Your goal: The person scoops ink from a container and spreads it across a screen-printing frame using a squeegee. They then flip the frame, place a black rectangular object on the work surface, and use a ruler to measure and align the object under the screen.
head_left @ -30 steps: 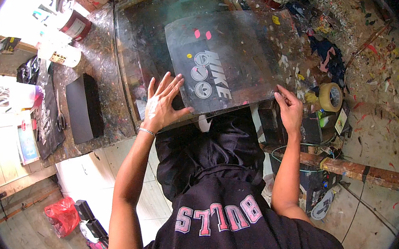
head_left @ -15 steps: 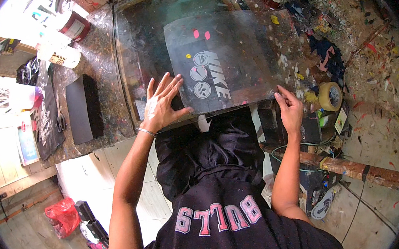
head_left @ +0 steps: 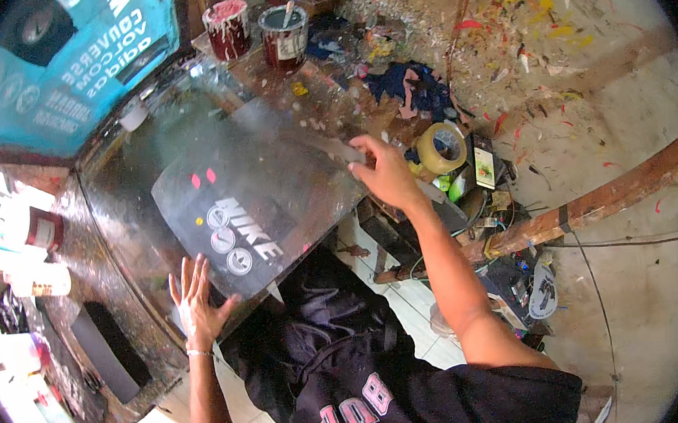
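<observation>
A clear plastic sheet printed with white letters and round emblems lies on the dark glass plate of the worktable. My left hand rests with fingers spread at the sheet's near left edge. At its right side, my right hand is closed, thumb and fingers pinched on a thin greyish strip. That strip is blurred, and I cannot tell whether it is a separate tool or part of the sheet's edge. Two pink marks and a small yellow dot show on the sheet.
Right of my right hand stand a roll of tape and a phone with a lit screen. Two paint cans are at the back. A blue printing screen leans at the far left. A black block lies at left.
The view has turned to the right, bringing the blue screen in. My right hand has gone from the sheet's near right corner farther up its right side; my left hand stays at the left edge.
</observation>
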Motion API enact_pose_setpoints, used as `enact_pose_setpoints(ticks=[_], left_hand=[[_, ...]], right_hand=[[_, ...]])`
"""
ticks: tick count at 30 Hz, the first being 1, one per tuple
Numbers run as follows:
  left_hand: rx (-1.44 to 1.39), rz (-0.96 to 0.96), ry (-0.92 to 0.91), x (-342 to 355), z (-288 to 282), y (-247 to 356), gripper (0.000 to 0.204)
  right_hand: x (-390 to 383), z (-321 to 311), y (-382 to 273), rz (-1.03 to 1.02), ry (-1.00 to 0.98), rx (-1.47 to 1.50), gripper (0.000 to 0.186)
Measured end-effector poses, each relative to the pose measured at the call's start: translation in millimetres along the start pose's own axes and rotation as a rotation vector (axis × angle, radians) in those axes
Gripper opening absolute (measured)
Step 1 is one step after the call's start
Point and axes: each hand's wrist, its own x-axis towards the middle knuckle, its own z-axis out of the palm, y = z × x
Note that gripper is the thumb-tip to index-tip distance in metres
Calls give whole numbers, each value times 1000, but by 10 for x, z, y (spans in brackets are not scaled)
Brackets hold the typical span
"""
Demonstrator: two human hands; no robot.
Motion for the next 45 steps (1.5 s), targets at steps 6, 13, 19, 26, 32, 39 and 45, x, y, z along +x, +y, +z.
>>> enact_pose_setpoints(ticks=[6,13,19,26,32,39,45], left_hand=[[-12,-3,-15,-13,-15,8,95],[-82,-14,-18,-17,-87,-23,64],[-224,-81,75,80,-8,183,54],[-711,-53,169,1001,58,1307,55],[-830,-211,469,1292,102,1419,50],[-1160,-478,336,1325,228,1400,54],[-1656,-498,485,1493,285,1485,47]], right_hand=[[346,-530,337,-82,213,-148,36],[146,-190,438,-10,175,11,33],[112,173,448,-6,88,-52,35],[250,661,-119,-50,-41,350,52],[521,727,-216,-102,-339,224,58],[578,1093,431,-178,-5,205,53],[632,736,29,-28,-222,252,57]])
